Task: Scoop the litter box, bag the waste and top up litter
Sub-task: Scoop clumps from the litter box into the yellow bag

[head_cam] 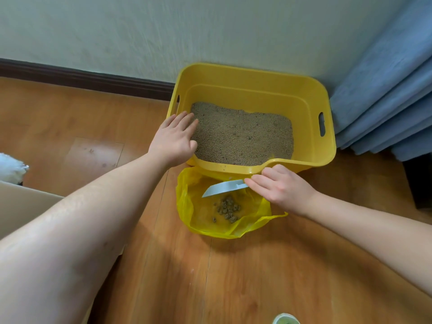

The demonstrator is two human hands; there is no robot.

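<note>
Tipping clumps (228,208) off scoop (224,187) into yellow bag (198,220) at lower centre; right hand (284,189) pinching scoop, left hand (174,136) spread on litter box (257,76). Next, probably: bag tying.

Landmark: litter box (254,90). Behind it: wall (210,31), no way thru. Right of it: blue curtain (385,101) crowds the side, dark furniture leg (418,183) just below. In front: yellow bag (198,218) w/ scoop (224,188) across its mouth, touching the box. Left of it: bare wood floor (93,125), wide approach; cardboard box (23,202) and white fluffy thing (11,168) well off left. Above litter (245,136): open from the top.
</note>
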